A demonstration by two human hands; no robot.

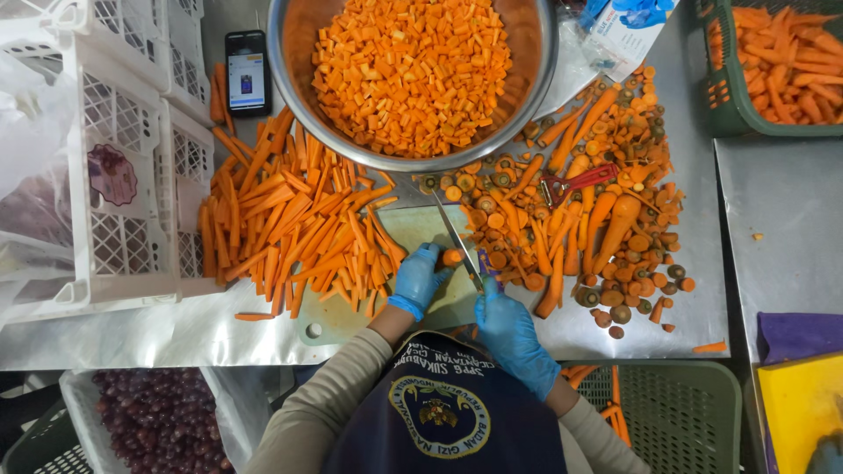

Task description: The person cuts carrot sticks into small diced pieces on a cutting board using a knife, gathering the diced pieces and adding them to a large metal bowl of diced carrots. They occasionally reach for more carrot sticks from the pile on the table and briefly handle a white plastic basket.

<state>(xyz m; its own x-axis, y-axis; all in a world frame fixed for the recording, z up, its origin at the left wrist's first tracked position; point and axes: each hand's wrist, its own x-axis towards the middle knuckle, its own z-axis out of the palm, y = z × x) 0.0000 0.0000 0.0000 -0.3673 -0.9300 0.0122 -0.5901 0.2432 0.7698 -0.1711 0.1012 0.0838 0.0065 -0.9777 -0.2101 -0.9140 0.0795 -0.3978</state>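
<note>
Down on the pale green cutting board (413,230), the left hand (416,279) in a blue glove pins a short orange carrot piece (451,257); its fingers curl together over the near end, and the piece pokes out just past the fingertips (436,254) toward the blade. The right hand (514,341), also gloved in blue, is closed around the purple handle of a long steel kitchen knife (457,239), whose blade slants up and away, touching or just beside the carrot piece on its right; I cannot tell which.

Left of the board lies a heap of long orange carrot sticks (290,224). Above it stands a large round steel bowl (285,66) full of small diced carrot. To the right, peeled carrots and cut tops (606,228) spread over the steel table (790,211), with a red-handled peeler (575,183) lying among them. A black smartphone (248,72) rests beside white plastic crates (132,158).
</note>
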